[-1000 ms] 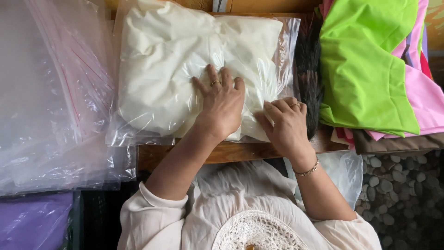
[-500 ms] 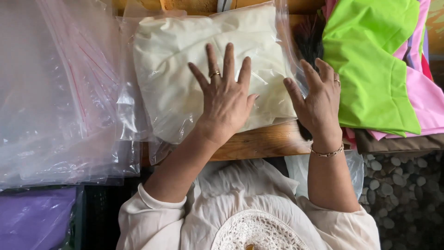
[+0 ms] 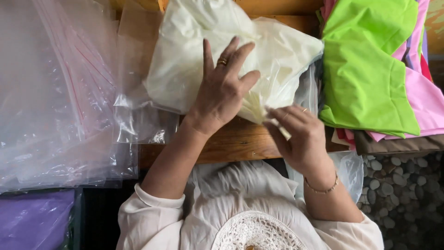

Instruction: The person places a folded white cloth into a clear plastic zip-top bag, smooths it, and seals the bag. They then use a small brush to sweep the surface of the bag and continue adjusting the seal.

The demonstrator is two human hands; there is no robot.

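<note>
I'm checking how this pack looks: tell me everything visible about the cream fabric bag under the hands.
The cream fabric bag is a clear plastic bag stuffed with soft, folded cream cloth, wrinkled and puffy. It lies on the wooden table, tilted. The left hand presses flat on it; the right hand pinches its gathered near corner.

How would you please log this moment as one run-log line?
left hand: flat on bagged cream cloth | right hand: pinching bag's near corner | beside: clear bag stack, green fabric

Cream fabric (image 3: pixel 194 60) fills a clear plastic bag (image 3: pixel 286 55); beside it, lime-green cloth (image 3: pixel 365 65) tops pink cloth (image 3: pixel 428 97). Red-striped transparent bags (image 3: pixel 60 92) overlie a purple sheet (image 3: pixel 32 220) near brown wood (image 3: pixel 236 141).
</note>
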